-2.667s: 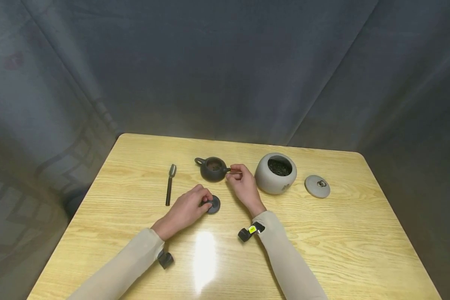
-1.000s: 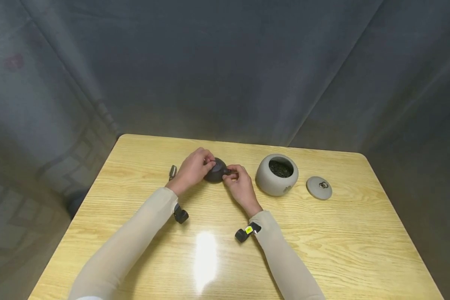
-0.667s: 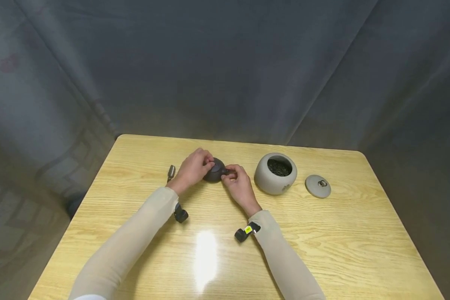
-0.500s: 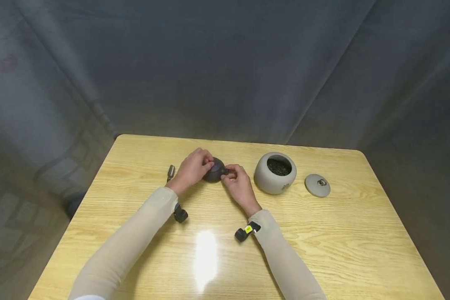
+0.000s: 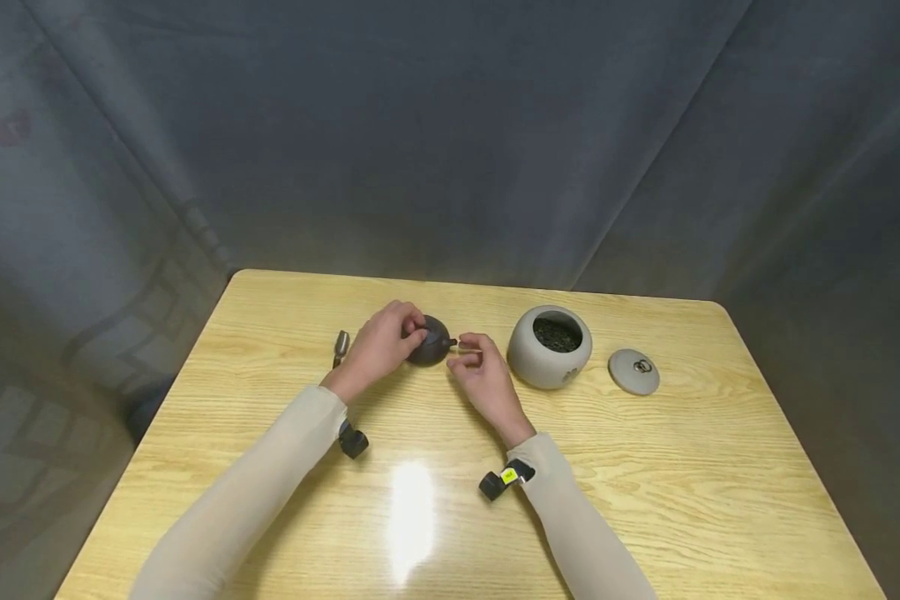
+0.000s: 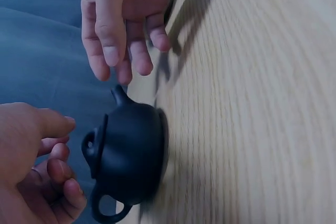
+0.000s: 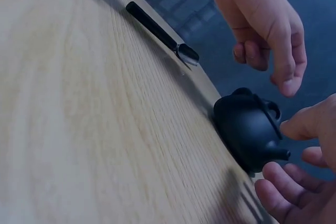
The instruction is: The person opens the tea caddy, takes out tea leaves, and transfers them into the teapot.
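Note:
A small dark teapot [image 5: 432, 351] stands on the table with its lid [image 6: 99, 149] seated on top, the knob showing in the left wrist view. My left hand [image 5: 378, 346] hovers beside the knob, its fingers loosely bent and a gap between them and the lid. Off the tip of the spout [image 7: 279, 154], my right hand [image 5: 489, 390] holds nothing, its fingers spread and slightly bent. From the head, the left hand hides the teapot's handle, which shows in the left wrist view [image 6: 107, 216].
Right of the teapot stands a round grey jar [image 5: 543, 358] of dark tea leaves, open at the top. Its grey lid [image 5: 633, 372] with a ring lies farther right. A dark-handled scoop [image 7: 157, 31] lies left of the teapot, partly behind the left hand in the head view.
My left hand has carried the lid from the table onto the teapot and released it. The right hand has let go of the spout and drawn back slightly.

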`<state>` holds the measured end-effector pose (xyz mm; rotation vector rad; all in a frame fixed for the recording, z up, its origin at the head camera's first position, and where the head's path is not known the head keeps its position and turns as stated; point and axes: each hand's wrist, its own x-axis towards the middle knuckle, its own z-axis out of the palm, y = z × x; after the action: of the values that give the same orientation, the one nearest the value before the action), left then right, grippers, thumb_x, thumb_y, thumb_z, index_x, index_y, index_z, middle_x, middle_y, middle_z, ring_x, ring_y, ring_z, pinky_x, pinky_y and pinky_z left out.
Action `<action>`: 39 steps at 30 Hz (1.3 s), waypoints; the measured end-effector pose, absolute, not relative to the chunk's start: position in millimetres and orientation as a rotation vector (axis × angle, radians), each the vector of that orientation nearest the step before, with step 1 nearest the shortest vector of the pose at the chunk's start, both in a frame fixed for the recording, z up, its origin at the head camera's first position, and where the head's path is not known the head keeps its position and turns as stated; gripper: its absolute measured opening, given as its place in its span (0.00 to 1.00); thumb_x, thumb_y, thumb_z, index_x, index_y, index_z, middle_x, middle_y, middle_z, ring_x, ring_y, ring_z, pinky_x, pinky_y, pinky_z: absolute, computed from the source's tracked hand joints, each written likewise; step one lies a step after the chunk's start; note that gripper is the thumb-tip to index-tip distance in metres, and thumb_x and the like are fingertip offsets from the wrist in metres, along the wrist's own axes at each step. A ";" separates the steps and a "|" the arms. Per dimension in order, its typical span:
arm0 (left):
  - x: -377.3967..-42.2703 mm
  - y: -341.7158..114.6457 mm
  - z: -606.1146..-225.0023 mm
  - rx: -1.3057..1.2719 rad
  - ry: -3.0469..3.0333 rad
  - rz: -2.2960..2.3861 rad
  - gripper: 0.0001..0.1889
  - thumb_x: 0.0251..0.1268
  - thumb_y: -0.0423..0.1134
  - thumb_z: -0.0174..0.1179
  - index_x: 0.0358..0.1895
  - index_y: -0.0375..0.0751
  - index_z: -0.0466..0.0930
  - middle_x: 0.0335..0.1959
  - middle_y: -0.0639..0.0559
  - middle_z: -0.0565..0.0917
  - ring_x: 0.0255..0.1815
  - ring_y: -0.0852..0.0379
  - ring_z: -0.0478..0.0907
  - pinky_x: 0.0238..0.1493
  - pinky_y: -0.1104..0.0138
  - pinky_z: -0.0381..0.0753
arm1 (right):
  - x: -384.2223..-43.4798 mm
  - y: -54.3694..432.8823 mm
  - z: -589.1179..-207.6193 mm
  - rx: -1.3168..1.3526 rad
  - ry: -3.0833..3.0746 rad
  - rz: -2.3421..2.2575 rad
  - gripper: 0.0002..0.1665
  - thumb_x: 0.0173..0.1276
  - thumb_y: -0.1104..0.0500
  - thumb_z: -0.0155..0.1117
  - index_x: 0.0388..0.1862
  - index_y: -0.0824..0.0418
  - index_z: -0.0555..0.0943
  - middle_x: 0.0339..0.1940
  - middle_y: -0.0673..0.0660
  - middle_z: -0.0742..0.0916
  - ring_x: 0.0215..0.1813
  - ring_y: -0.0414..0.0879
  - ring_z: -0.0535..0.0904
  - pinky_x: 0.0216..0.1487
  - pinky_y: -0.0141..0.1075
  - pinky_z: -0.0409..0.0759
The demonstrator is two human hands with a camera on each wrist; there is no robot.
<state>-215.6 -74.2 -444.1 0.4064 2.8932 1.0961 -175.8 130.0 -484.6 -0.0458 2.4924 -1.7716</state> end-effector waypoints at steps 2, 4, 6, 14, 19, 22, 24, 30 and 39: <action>-210.9 -73.8 -442.2 0.418 2.889 1.108 0.10 0.76 0.40 0.66 0.53 0.42 0.83 0.44 0.49 0.81 0.43 0.51 0.78 0.45 0.59 0.80 | -170.7 133.4 -482.9 -0.052 2.491 -1.768 0.30 0.76 0.60 0.67 0.74 0.63 0.73 0.69 0.62 0.81 0.59 0.54 0.86 0.57 0.42 0.86; -205.5 -73.3 -439.9 0.428 2.886 1.122 0.09 0.76 0.41 0.67 0.52 0.42 0.83 0.43 0.49 0.81 0.42 0.52 0.78 0.43 0.60 0.79 | -164.5 136.8 -480.6 -0.065 2.486 -1.767 0.30 0.76 0.60 0.66 0.74 0.62 0.72 0.70 0.62 0.81 0.59 0.54 0.86 0.55 0.41 0.85; -200.1 -72.6 -438.0 0.445 2.888 1.131 0.09 0.76 0.41 0.66 0.52 0.42 0.83 0.43 0.49 0.81 0.40 0.53 0.77 0.42 0.61 0.78 | -158.2 140.4 -478.3 -0.087 2.483 -1.768 0.31 0.77 0.59 0.66 0.75 0.63 0.72 0.71 0.63 0.80 0.59 0.54 0.85 0.54 0.39 0.85; -178.8 -65.7 -434.6 0.499 2.856 1.159 0.08 0.77 0.43 0.66 0.51 0.45 0.83 0.41 0.52 0.79 0.37 0.55 0.74 0.37 0.64 0.75 | -130.5 153.0 -462.6 -0.128 2.460 -1.757 0.30 0.77 0.58 0.67 0.75 0.61 0.72 0.69 0.63 0.82 0.53 0.51 0.85 0.47 0.33 0.82; -169.3 -60.5 -434.4 0.545 2.854 1.174 0.08 0.77 0.43 0.66 0.51 0.46 0.84 0.42 0.53 0.80 0.37 0.57 0.75 0.37 0.66 0.75 | -115.8 160.4 -455.3 -0.092 2.456 -1.761 0.28 0.77 0.60 0.68 0.73 0.57 0.74 0.61 0.64 0.85 0.48 0.48 0.85 0.44 0.31 0.80; -164.7 -57.8 -434.6 0.576 2.854 1.193 0.08 0.76 0.42 0.67 0.51 0.45 0.84 0.42 0.54 0.80 0.38 0.58 0.75 0.38 0.67 0.76 | -108.3 166.2 -453.9 -0.083 2.463 -1.775 0.27 0.76 0.61 0.68 0.72 0.57 0.74 0.61 0.66 0.85 0.47 0.47 0.85 0.44 0.30 0.81; -161.7 -56.2 -435.4 0.582 2.850 1.201 0.08 0.76 0.42 0.68 0.51 0.46 0.84 0.42 0.54 0.80 0.39 0.58 0.75 0.38 0.67 0.76 | -103.9 170.4 -454.2 -0.077 2.465 -1.785 0.28 0.76 0.62 0.68 0.72 0.58 0.74 0.58 0.67 0.86 0.45 0.45 0.85 0.43 0.30 0.81; -153.0 -51.2 -437.6 0.588 2.828 1.188 0.12 0.75 0.43 0.68 0.54 0.43 0.84 0.42 0.55 0.80 0.37 0.59 0.73 0.35 0.69 0.74 | -92.9 184.8 -457.5 -0.016 2.490 -1.791 0.28 0.76 0.64 0.67 0.73 0.62 0.74 0.52 0.65 0.89 0.45 0.46 0.87 0.43 0.30 0.83; -147.9 -42.3 -445.2 0.621 2.806 1.198 0.09 0.75 0.42 0.68 0.52 0.46 0.83 0.41 0.55 0.78 0.26 0.62 0.66 0.27 0.72 0.66 | -81.3 206.4 -457.8 0.070 2.523 -1.799 0.27 0.75 0.67 0.66 0.71 0.62 0.75 0.49 0.66 0.90 0.45 0.49 0.87 0.44 0.30 0.84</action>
<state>-147.9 -42.3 -445.2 0.6209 2.8059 1.1979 -81.3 206.4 -457.8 0.0698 2.5230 -1.7990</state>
